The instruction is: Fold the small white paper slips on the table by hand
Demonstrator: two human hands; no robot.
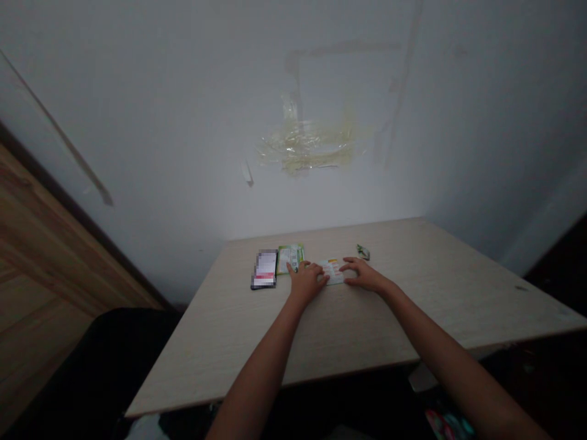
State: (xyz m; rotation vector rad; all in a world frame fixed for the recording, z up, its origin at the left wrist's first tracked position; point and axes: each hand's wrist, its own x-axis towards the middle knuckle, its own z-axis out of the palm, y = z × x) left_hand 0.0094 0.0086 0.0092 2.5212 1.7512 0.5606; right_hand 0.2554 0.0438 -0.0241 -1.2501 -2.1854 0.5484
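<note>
A small white printed sheet or packet (333, 272) lies flat on the table between my hands; its exact kind is too small to tell. My left hand (306, 280) rests at its left edge, palm down with fingers spread. At the right edge, the fingertips of my right hand (361, 273) touch or nearly touch it, thumb and fingers apart. A green and white packet (290, 253) lies just beyond my left hand, partly covered by its fingers. Left of that packet is a phone (265, 269) with its screen lit and blurred.
The pale wooden table (238, 342) stands against a grey wall (183, 122) marked with old clear tape (316, 146). A small crumpled green wrapper (363, 252) lies beyond my right hand. A dark rounded shape (123, 342) sits left of the table, near wooden panelling (41, 244).
</note>
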